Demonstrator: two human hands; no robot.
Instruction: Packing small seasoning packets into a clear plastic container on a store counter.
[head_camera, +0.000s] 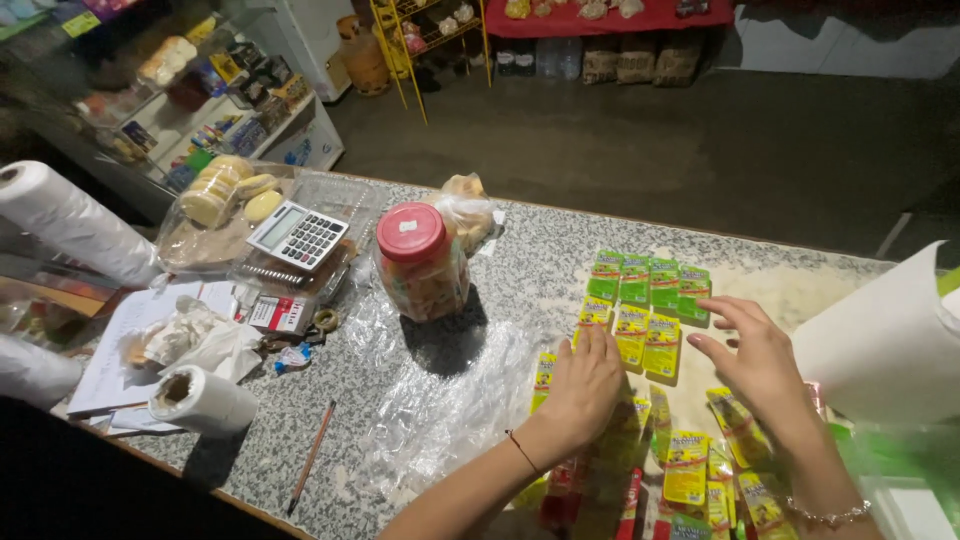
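Several small green and yellow sachets (648, 300) lie in neat rows on the speckled stone counter (560, 240). My left hand (585, 385) rests flat on the sachets at the left end of the lower row, fingers together. My right hand (758, 358) hovers just to the right of the rows, fingers spread and holding nothing. More yellow and red sachets (700, 475) lie in a loose heap between my forearms.
A red-lidded plastic jar (420, 262) stands mid-counter beside a knotted bag (466, 212). A calculator (297, 234) sits on clear boxes at the left, with plastic bag rolls (70, 222), a paper roll (203, 400) and a pencil (312, 455). A large white sheet (880, 340) rises at the right.
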